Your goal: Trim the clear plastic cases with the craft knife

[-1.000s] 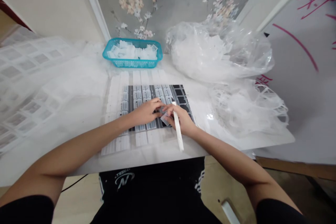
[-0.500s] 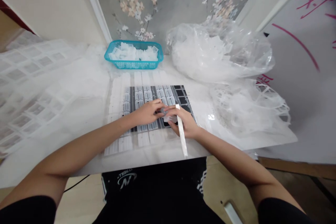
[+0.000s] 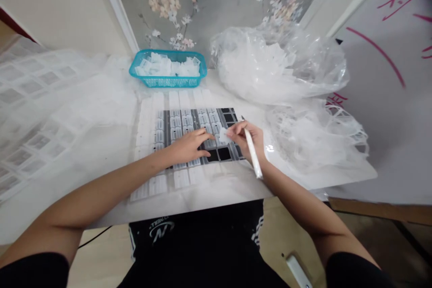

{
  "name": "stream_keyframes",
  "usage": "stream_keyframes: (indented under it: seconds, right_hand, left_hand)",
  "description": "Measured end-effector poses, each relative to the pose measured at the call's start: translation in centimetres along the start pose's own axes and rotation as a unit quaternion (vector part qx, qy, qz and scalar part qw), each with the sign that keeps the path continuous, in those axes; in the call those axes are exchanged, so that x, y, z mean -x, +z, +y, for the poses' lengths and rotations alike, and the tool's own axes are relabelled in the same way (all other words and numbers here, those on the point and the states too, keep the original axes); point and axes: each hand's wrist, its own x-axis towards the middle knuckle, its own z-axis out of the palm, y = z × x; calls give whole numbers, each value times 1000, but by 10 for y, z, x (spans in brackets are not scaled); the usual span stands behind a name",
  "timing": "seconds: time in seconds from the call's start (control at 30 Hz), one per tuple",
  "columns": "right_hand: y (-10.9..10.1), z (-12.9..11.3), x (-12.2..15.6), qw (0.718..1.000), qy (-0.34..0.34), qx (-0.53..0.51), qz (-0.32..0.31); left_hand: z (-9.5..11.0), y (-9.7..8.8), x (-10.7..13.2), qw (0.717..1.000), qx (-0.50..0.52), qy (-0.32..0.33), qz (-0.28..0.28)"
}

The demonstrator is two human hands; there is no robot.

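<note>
My right hand (image 3: 249,139) pinches a small translucent white plastic piece (image 3: 223,135) between thumb and fingertips. Across the same hand lies a long white pen-like tool (image 3: 252,153) with a thin dark tip, its kind unclear. To the left, my left hand (image 3: 194,146) has thumb and fingers apart, resting on or just over a sheet (image 3: 224,154) with black squares. Rows of clear plastic pieces (image 3: 175,121) cover much of that sheet, while black squares show bare near both hands. Pale strips (image 3: 157,184) lie around it.
A blue basket (image 3: 168,82) of white plastic pieces stands behind the sheet. A clear bag (image 3: 280,69) of white plastic sits at the back right, above a heap of translucent scraps (image 3: 300,139). Gridded clear sheets (image 3: 40,94) are piled at left. The table's front edge is close to my body.
My right hand has moved right and slightly up, away from my left hand, with the plastic piece and tool in it. Black squares covered before now show. My left hand has barely moved.
</note>
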Motion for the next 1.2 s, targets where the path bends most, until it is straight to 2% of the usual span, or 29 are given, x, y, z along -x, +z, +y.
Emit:
stream_keyframes:
  seconds: [0.07, 0.17, 0.3, 0.37, 0.43, 0.53, 0.6, 0.67, 0.73, 0.77, 0.83, 0.87, 0.97, 1.03, 1.1, 1.2]
  right_hand:
    - [-6, 3, -6, 999, 15, -32, 19]
    - [-8, 5, -12, 995, 43, -91, -10]
    - [-2, 0, -10, 982, 73, -163, -56]
    - [1, -3, -9, 977, 91, -183, -68]
    - [2, -5, -7, 971, 113, -197, -81]
    - [5, -6, -6, 962, 137, -206, -115]
    - [7, -7, -5, 963, 144, -175, -143]
    - [9, -9, -2, 980, 116, -88, -136]
    - [10, -11, 1, 996, 32, 28, -80]
    - [9, -12, 2, 995, -27, 81, -47]
    - [8, -14, 5, 977, -141, 160, -14]
    - [8, -14, 6, 964, -188, 190, -21]
    - [9, -12, 7, 925, -255, 270, -76]
    - [11, -9, 6, 918, -255, 291, -84]
    - [12, -6, 6, 927, -245, 274, -71]
    - [11, -6, 5, 946, -221, 225, -73]
  left_hand:
    - [2, -1, 2, 1000, 4, 11, -4]
    - [7, -3, 3, 999, 49, 8, 19]
    - [15, -10, 3, 987, 101, 7, 124]
    - [19, -13, 4, 981, 71, 44, 178]
    - [21, -15, 5, 974, 7, 99, 206]
    - [22, -14, 6, 961, -82, 155, 213]
    - [22, -12, 7, 961, -88, 148, 217]
    - [23, -11, 6, 968, -39, 104, 225]
    - [25, -11, 5, 972, 62, 16, 226]
    - [26, -11, 5, 967, 127, -39, 219]
    - [26, -11, 2, 938, 261, -136, 184]
    - [26, -12, 1, 918, 321, -165, 164]
    - [26, -12, -2, 871, 439, -186, 120]
    - [27, -13, -2, 869, 452, -179, 96]
    - [29, -13, 0, 894, 405, -168, 93]
    - [31, -11, 6, 950, 225, -109, 188]
